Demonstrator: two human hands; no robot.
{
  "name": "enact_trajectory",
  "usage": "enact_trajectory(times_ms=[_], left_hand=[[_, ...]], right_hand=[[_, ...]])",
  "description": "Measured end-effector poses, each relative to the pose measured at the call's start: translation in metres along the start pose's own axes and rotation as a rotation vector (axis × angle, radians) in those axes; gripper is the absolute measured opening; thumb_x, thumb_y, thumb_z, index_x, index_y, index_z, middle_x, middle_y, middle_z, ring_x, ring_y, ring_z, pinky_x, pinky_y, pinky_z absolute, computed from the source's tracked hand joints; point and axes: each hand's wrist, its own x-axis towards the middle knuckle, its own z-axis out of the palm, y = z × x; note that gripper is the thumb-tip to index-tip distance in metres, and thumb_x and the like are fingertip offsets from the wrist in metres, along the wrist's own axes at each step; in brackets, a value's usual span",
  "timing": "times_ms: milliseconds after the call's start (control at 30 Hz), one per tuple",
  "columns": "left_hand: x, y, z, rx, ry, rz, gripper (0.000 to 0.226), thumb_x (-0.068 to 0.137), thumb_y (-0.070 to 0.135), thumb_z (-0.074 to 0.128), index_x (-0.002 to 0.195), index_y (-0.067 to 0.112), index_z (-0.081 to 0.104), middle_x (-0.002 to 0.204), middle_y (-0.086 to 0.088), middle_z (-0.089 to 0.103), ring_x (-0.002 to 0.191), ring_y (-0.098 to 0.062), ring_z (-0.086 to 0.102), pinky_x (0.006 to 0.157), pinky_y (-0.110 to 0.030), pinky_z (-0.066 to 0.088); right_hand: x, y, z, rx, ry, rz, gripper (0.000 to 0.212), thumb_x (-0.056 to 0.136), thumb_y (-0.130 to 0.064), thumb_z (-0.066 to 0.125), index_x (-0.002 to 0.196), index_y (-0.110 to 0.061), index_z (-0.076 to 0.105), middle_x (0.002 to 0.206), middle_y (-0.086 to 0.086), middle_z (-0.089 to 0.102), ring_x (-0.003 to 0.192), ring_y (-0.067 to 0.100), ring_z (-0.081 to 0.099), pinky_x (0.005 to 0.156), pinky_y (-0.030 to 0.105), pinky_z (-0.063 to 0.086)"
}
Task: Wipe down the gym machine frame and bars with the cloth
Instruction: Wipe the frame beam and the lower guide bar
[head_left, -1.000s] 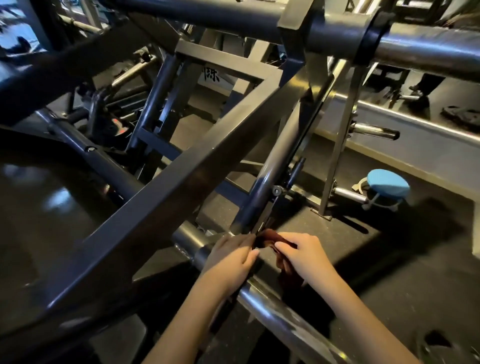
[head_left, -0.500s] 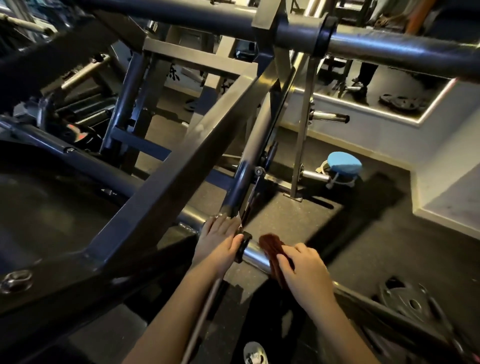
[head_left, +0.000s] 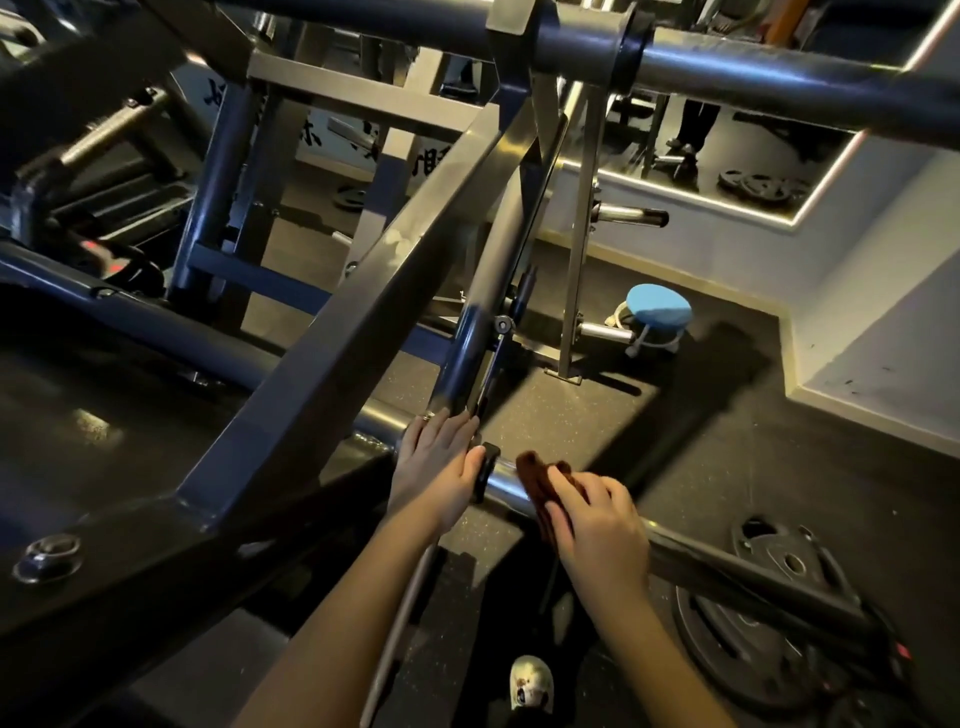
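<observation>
A dark grey gym machine frame (head_left: 332, 364) fills the view with square beams and round tubes. A shiny chrome bar (head_left: 501, 480) runs low across the middle toward the lower right. My right hand (head_left: 602, 525) grips a dark red cloth (head_left: 535, 478) wrapped over this bar. My left hand (head_left: 439, 467) rests on the bar's joint beside a black collar (head_left: 487, 467), fingers extended against a slanted tube, thumb touching the collar.
Black weight plates (head_left: 769, 613) lie on the rubber floor at lower right. A small blue-topped stool (head_left: 657, 306) stands behind the frame near chrome pegs (head_left: 631, 215). A thick horizontal bar (head_left: 779, 78) crosses overhead. A white wall step (head_left: 883, 322) rises at right. My shoe (head_left: 530, 680) shows below.
The cloth has slid from the joint a short way down the chrome bar with my right hand. My left hand stayed at the joint. The view shifted left and back.
</observation>
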Motion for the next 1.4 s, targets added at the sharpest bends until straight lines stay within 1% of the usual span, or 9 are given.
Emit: enact_trajectory(times_ms=[167,367,467,567,767,967,1067,1233,1400], left_hand=[[0.000,0.002,0.000,-0.022,0.036,-0.008,0.054,0.103,0.036,0.034,0.154,0.026,0.017,0.161,0.005,0.018,0.149,-0.014,0.008,0.122,-0.040,-0.002],[0.000,-0.001,0.003,-0.021,0.052,0.007,0.053,0.104,0.035,0.032,0.154,0.026,0.017,0.162,0.006,0.016,0.149,-0.014,0.006,0.121,-0.040,-0.005],[0.000,0.000,0.002,0.009,0.048,0.011,0.055,0.104,0.034,0.035,0.154,0.025,0.016,0.162,0.005,0.015,0.150,-0.015,0.004,0.121,-0.041,-0.005],[-0.001,0.004,0.002,0.010,0.066,-0.014,0.055,0.104,0.034,0.036,0.154,0.025,0.016,0.162,0.005,0.014,0.150,-0.014,0.004,0.121,-0.042,-0.005],[0.000,0.003,0.002,-0.053,0.076,-0.011,0.049,0.105,0.034,0.030,0.153,0.025,0.021,0.161,0.006,0.018,0.149,-0.013,0.005,0.122,-0.042,-0.005],[0.000,0.003,0.004,0.008,0.089,-0.013,0.058,0.101,0.033,0.043,0.153,0.025,0.020,0.161,0.004,0.018,0.149,-0.015,0.006,0.120,-0.041,-0.005],[0.000,0.005,0.004,-0.003,0.101,-0.020,0.057,0.101,0.035,0.043,0.152,0.025,0.022,0.160,0.004,0.020,0.149,-0.014,0.007,0.122,-0.041,-0.003],[-0.001,0.001,0.002,-0.092,0.079,-0.004,0.050,0.104,0.035,0.035,0.152,0.024,0.024,0.159,0.005,0.023,0.149,-0.013,0.009,0.122,-0.041,-0.003],[0.000,0.002,0.004,-0.033,0.100,-0.021,0.051,0.103,0.036,0.037,0.151,0.025,0.026,0.158,0.004,0.026,0.148,-0.015,0.013,0.122,-0.042,-0.001]], right_hand=[[0.055,-0.051,0.008,0.025,-0.155,0.073,0.031,0.101,-0.039,0.040,0.125,-0.029,0.057,0.113,-0.006,0.060,0.097,0.014,0.055,0.077,0.025,0.043],[-0.009,-0.015,0.014,-0.040,0.001,0.024,0.049,0.075,-0.029,0.078,0.121,-0.018,0.066,0.112,0.003,0.067,0.105,0.029,0.062,0.083,0.044,0.054],[0.021,-0.035,0.012,-0.042,-0.014,0.112,0.035,0.088,-0.038,0.062,0.119,-0.022,0.064,0.108,0.000,0.066,0.099,0.022,0.060,0.082,0.037,0.050],[0.049,-0.063,0.014,0.015,-0.112,0.139,0.037,0.100,-0.041,0.041,0.132,-0.028,0.052,0.125,-0.002,0.057,0.109,0.018,0.054,0.088,0.031,0.044],[-0.006,-0.021,0.017,-0.101,-0.008,0.002,0.051,0.079,-0.034,0.074,0.126,-0.017,0.061,0.118,0.005,0.064,0.107,0.026,0.061,0.087,0.042,0.052],[0.047,-0.068,0.012,-0.074,-0.135,0.128,0.039,0.100,-0.041,0.039,0.135,-0.025,0.047,0.125,0.004,0.055,0.110,0.022,0.053,0.092,0.036,0.044],[0.037,-0.061,0.011,-0.019,-0.148,0.100,0.044,0.098,-0.040,0.044,0.140,-0.027,0.043,0.134,0.000,0.052,0.117,0.021,0.050,0.096,0.037,0.043],[-0.015,0.000,0.013,-0.091,0.069,0.074,0.051,0.078,-0.029,0.076,0.126,-0.016,0.062,0.115,0.008,0.065,0.108,0.032,0.060,0.089,0.048,0.052],[0.017,-0.054,0.018,-0.137,-0.027,0.125,0.053,0.085,-0.034,0.066,0.135,-0.022,0.052,0.124,0.007,0.060,0.116,0.030,0.054,0.098,0.047,0.045]])
